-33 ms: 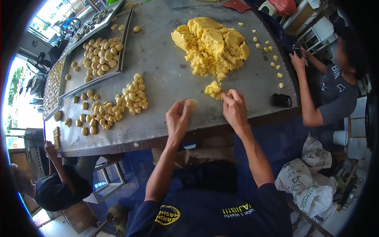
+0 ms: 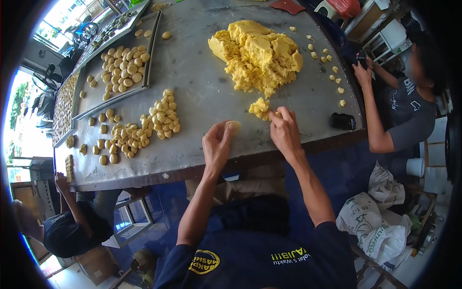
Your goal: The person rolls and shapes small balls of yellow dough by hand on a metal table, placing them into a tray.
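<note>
Between the thumb and fingers of my left hand (image 2: pixel 216 143) is a flat piece of pale dough (image 2: pixel 234 127), held just above the table near its front edge. My right hand (image 2: pixel 285 130) has its fingers closed at the side of a small yellow lump of filling (image 2: pixel 259 109), pinching some of it. Behind that lump rises a large crumbly yellow mound of filling (image 2: pixel 262 55). Left of my hands lies a heap of small pale dough balls (image 2: pixel 164 115), running into more pieces farther left.
A tray (image 2: pixel 149 53) of round dough balls stands at the left, with more trays beyond. Small dough bits (image 2: pixel 335 69) line the table's right side, near a black object (image 2: pixel 342 121). One person sits at right holding a dark device; another sits at lower left by the table's edge.
Almost nothing differs. My right hand has shifted very slightly left against the small yellow lump; my left hand stays in place with the dough.
</note>
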Tool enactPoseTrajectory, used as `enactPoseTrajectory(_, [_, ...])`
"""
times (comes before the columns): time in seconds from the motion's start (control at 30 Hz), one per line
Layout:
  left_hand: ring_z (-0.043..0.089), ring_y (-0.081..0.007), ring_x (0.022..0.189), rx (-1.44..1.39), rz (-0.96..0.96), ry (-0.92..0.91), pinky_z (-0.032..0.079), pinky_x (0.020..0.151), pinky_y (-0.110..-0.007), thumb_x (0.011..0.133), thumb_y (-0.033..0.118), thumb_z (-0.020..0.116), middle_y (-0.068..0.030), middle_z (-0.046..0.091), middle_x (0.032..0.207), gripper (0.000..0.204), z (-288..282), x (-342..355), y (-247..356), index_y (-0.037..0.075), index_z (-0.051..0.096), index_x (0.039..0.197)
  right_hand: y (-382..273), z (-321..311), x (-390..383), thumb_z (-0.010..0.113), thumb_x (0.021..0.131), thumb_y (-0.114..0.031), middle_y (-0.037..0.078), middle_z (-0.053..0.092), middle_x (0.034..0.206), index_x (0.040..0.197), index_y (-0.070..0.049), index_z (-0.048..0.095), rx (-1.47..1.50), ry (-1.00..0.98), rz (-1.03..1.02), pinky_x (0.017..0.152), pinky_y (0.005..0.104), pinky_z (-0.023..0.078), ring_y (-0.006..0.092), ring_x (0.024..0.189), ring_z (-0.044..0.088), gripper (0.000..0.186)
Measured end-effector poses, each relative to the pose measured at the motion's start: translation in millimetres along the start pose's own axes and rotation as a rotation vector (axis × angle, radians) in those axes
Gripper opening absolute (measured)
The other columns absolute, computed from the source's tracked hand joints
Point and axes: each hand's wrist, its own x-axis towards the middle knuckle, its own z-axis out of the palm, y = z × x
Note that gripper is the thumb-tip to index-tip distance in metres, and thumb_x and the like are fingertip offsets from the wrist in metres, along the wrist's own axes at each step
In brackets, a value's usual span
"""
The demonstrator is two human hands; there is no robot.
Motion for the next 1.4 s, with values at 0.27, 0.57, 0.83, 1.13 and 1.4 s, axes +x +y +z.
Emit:
enactPoseTrajectory(0.27, [0.066, -0.0108, 0.086, -0.069, -0.090, 0.011, 0.052, 0.078, -0.026, 0.102, 0.026, 0.063, -0.0074, 0.074, 0.095, 0.033, -16.5, -7.0, 11.9, -0.004, 0.071, 0.112, 13.0, -17.5, -5.1, 0.059, 0.084, 0.009, 0.017, 0.064, 0.112, 0.119, 0.002, 0.069, 0.038, 0.032, 0.046, 0.092, 0.0417, 0.049, 0.0340, 0.101, 0.059, 0.037])
enactPoseTrajectory(0.57, [0.066, -0.0143, 0.104, -0.266, -0.093, -0.214, 0.052, 0.093, -0.031, 0.107, 0.026, 0.052, -0.0126, 0.071, 0.110, 0.039, 22.9, -15.4, 9.9, -0.007, 0.066, 0.120, -63.5, -17.3, -26.8, 0.066, 0.088, 0.003, 0.021, 0.059, 0.116, 0.136, -0.004, 0.060, 0.588, 0.053, 0.066, 0.089, 0.0418, 0.053, 0.0370, 0.101, 0.063, 0.049])
enactPoseTrajectory(0.83, [0.073, -0.0368, 0.078, 0.635, 0.226, -0.290, 0.056, 0.066, -0.040, 0.088, 0.011, 0.069, -0.0181, 0.071, 0.074, 0.018, -6.7, 9.5, 13.4, -0.001, 0.069, 0.101, -88.1, -20.2, -8.2, 0.071, 0.085, 0.002, 0.014, 0.070, 0.108, 0.117, -0.006, 0.073, 0.539, 0.031, -0.167, 0.085, 0.0377, 0.054, 0.0335, 0.097, 0.065, 0.034])
enactPoseTrajectory(1.13, [0.073, -0.0381, 0.086, 0.602, 0.196, -0.163, 0.057, 0.073, -0.041, 0.081, 0.008, 0.075, -0.0202, 0.073, 0.090, 0.035, -2.1, -9.0, 2.4, 0.006, 0.061, 0.113, -106.7, -2.9, -17.9, 0.068, 0.083, 0.004, 0.013, 0.069, 0.103, 0.103, 0.001, 0.073, 0.428, 0.057, -0.106, 0.082, 0.0381, 0.055, 0.0308, 0.095, 0.065, 0.021])
enactPoseTrajectory(1.4, [0.071, -0.0357, 0.088, 0.320, 0.168, -0.237, 0.055, 0.075, -0.042, 0.077, 0.007, 0.080, -0.0177, 0.071, 0.093, 0.028, -10.8, -4.4, 13.2, 0.004, 0.067, 0.101, -80.3, -11.3, 0.3, 0.078, 0.083, -0.006, 0.016, 0.070, 0.112, 0.123, 0.002, 0.069, 0.816, -0.081, 0.151, 0.082, 0.0337, 0.056, 0.0252, 0.096, 0.070, 0.041])
